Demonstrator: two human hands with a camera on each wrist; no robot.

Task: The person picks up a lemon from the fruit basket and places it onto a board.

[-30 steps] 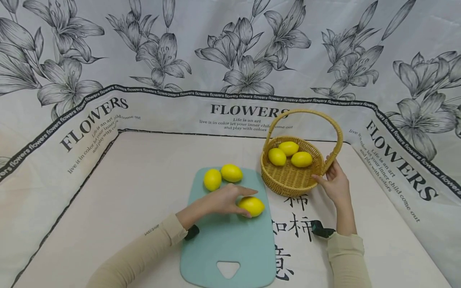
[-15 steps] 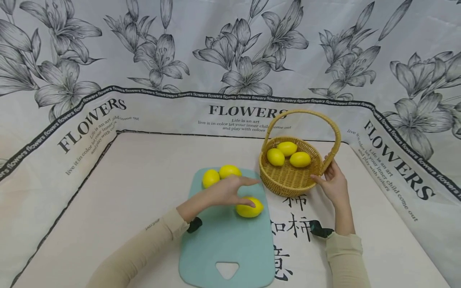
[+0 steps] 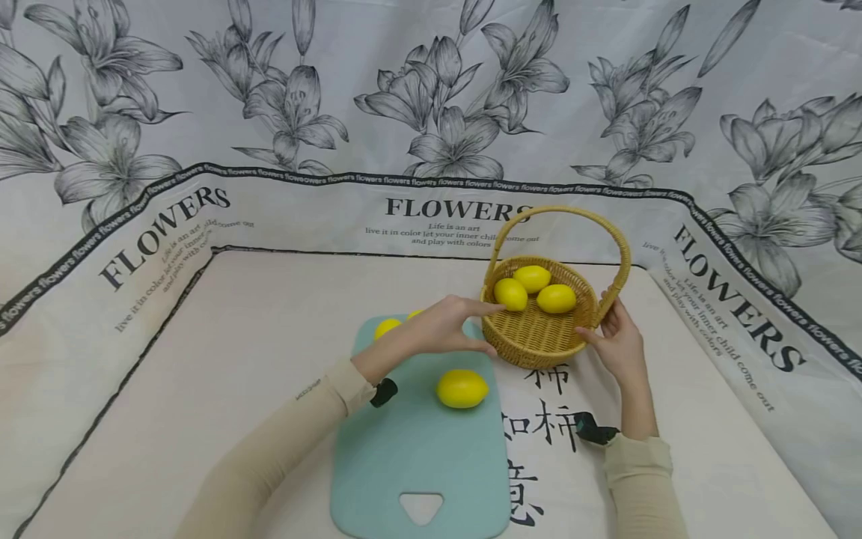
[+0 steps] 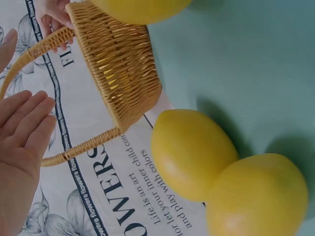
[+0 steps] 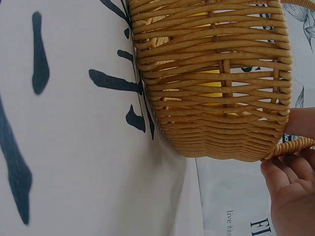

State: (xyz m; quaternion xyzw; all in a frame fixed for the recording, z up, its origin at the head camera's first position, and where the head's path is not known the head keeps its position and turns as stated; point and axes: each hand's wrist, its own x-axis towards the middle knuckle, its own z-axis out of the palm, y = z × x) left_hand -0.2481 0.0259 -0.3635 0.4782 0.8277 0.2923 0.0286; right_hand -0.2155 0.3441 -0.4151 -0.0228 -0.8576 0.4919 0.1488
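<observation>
While the left hand hovers rimside, the basket has room.

From afar I took it for a staged set, the room itself unclear: flower-printed, lettered cloth stood like walls around three sides of a pale tabletop.

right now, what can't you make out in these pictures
Head view: the two far lemons on the board, mostly covered by the left grip.
Left wrist view: the uppermost lemon, cut off by the top edge.
Right wrist view: the lemons inside the basket, mostly hidden by its weave; the right grip, cut off by the right edge.
</observation>
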